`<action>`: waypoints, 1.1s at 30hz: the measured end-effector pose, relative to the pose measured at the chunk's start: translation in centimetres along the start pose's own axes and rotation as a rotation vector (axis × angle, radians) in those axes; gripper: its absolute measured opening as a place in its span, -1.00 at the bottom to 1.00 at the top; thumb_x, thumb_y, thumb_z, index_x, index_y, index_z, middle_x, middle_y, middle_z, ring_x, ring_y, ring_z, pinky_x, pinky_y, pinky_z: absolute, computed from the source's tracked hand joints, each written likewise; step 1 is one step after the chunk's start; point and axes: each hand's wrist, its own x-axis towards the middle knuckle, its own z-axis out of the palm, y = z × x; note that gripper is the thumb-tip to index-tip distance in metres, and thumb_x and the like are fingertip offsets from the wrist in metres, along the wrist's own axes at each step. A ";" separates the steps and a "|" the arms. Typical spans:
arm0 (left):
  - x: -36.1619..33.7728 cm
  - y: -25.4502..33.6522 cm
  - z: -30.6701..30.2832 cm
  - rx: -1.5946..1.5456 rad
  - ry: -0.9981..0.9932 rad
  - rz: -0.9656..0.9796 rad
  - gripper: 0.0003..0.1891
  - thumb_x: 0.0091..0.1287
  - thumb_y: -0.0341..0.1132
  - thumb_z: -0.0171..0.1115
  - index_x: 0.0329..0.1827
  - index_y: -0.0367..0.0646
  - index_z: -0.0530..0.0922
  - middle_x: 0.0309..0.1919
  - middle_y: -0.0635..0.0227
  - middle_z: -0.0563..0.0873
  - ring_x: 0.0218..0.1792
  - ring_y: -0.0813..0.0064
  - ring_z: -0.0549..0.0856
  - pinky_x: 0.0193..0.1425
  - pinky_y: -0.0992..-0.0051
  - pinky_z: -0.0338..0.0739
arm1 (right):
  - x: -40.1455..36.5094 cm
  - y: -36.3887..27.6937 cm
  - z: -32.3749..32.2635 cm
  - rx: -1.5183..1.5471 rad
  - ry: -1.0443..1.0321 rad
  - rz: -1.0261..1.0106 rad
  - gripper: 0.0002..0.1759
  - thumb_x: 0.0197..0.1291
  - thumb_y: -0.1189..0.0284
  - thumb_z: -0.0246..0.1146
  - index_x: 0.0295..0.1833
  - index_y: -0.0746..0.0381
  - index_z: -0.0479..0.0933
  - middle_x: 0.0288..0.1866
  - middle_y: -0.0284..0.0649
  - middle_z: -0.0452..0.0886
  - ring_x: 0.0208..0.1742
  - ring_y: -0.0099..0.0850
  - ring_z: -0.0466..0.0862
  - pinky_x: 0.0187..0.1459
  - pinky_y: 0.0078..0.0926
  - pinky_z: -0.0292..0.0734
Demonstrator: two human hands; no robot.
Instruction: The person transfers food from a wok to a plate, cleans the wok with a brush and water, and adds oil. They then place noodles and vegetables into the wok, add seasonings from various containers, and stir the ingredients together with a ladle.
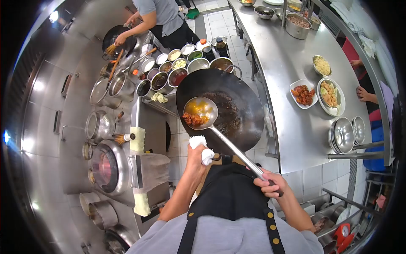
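A large dark wok is tilted in front of me, its inner surface streaked with brown residue. My left hand is closed on a folded white cloth at the wok's near rim; the grip beneath the cloth is hidden. My right hand is wrapped round the dark end of a long steel ladle. The ladle's bowl is over the wok's left side. Reddish-brown food pieces and yellow-orange oily liquid lie in the bowl.
Seasoning containers crowd beyond the wok. On the right steel counter are a dish of reddish food, a plate of food and stacked bowls. Stove burners line the left. A co-worker tends another wok.
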 end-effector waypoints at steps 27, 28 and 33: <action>0.3 -0.1 -0.9 -0.116 -0.170 -0.174 -0.88 0.18 -0.55 0.04 -0.32 -0.10 0.45 -0.59 0.45 0.49 -0.63 0.53 0.56 -0.61 0.54 0.44 | -8.5 -3.8 2.0 -1.085 1.217 -0.925 -0.15 0.35 0.52 0.11 0.63 0.09 -0.18 -0.62 -0.40 0.35 -0.73 -0.59 0.32 -0.76 -0.53 0.27; 0.3 -0.3 -1.0 -0.121 -0.161 -0.176 -0.88 0.18 -0.55 0.04 -0.32 -0.10 0.45 -0.59 0.45 0.49 -0.63 0.53 0.56 -0.61 0.54 0.44 | -8.5 -4.0 0.9 -1.150 1.263 -0.943 -0.16 0.34 0.51 0.13 0.62 0.12 -0.13 -0.58 -0.37 0.42 -0.72 -0.57 0.36 -0.74 -0.51 0.28; 0.9 -0.6 -1.9 -0.114 -0.239 -0.185 -0.90 0.16 -0.54 0.04 -0.29 -0.16 0.41 -0.60 0.38 0.49 -0.66 0.45 0.57 -0.58 0.45 0.55 | -8.6 -4.3 -0.6 -1.272 1.365 -1.024 -0.17 0.31 0.53 0.15 0.61 0.15 -0.07 -0.49 -0.27 0.52 -0.70 -0.54 0.40 -0.65 -0.49 0.33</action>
